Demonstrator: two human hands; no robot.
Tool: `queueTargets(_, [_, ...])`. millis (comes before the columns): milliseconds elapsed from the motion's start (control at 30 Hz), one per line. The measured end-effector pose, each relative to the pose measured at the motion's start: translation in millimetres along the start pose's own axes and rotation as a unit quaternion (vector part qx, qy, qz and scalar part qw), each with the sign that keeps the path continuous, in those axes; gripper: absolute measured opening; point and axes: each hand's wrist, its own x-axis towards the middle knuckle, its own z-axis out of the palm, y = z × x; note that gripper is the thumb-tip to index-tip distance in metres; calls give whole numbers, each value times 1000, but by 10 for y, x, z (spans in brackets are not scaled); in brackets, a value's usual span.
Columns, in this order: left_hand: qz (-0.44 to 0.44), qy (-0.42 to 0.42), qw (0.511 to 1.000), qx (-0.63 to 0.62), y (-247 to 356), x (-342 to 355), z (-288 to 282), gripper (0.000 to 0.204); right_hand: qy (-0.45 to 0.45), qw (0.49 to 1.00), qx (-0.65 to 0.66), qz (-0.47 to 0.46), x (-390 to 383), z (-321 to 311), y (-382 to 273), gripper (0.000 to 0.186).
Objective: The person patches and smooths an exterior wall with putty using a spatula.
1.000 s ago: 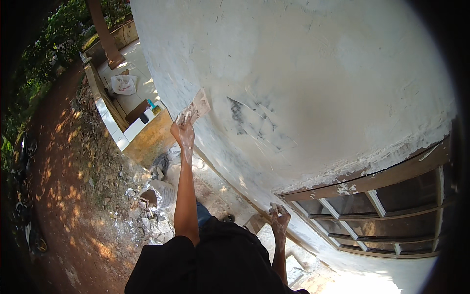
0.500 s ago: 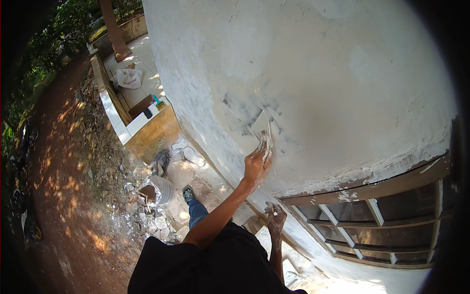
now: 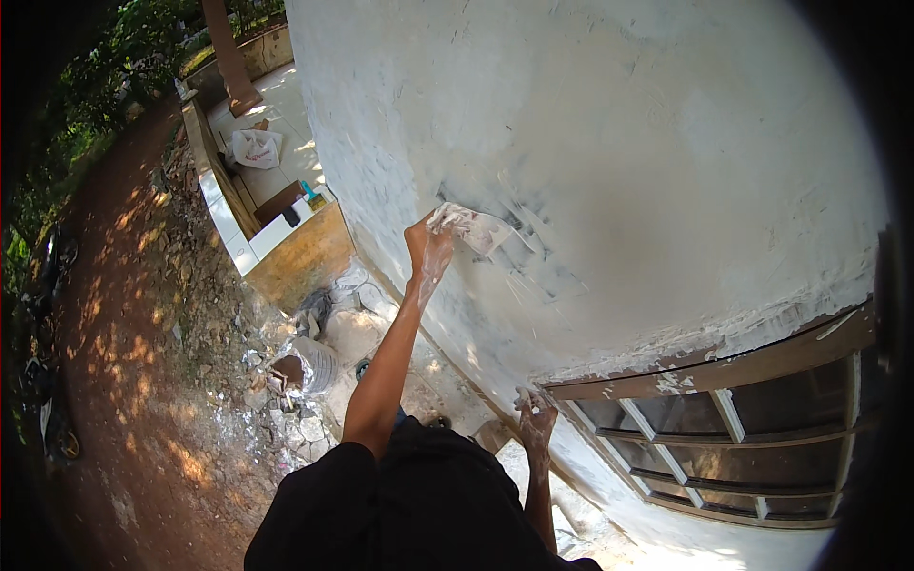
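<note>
My left hand (image 3: 436, 238), smeared with white filler, is closed on a flat, pale putty scraper (image 3: 490, 234). The blade lies against the white wall (image 3: 609, 181), over a patch with grey streaks and fresh scrape marks. Low beside the corner of the window frame is my right hand (image 3: 536, 421), also coated in filler. Its fingers are curled, and what they hold, if anything, does not show clearly.
A barred window (image 3: 724, 419) with a brown frame is at right. A sack (image 3: 317, 366) stands among rubble at my feet. On the left, a tiled ledge (image 3: 271, 236) carries small items, and a white plastic bag (image 3: 257, 148) lies beyond it.
My left hand has moved up and to the left along the wall with the putty scraper, whose blade now shows more fully. My right hand has stayed in nearly the same place.
</note>
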Motion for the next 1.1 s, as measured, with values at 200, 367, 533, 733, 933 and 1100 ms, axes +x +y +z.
queueTargets(200, [-24,35,998,-37,-551,428,-631,17,20,999,30,32,-88,-5,92,18])
queueTargets(367, [0,175,978,-112,-316,38,-785,22,33,997,11,69,-153,-96,119,19])
queueTargets(533, [-35,155,985,69,-83,-130,-124,26,11,994,54,95,-121,-121,-32,20])
queueTargets(733, [-81,28,991,-98,-175,-515,526,29,14,999,10,29,72,-4,-157,18])
queueTargets(933, [-146,-25,978,-148,-42,-852,479,27,-13,1000,-5,-18,92,97,-241,17])
queueTargets(1100, [-173,-64,978,-101,40,-1107,98,25,-28,999,40,2,102,261,78,18])
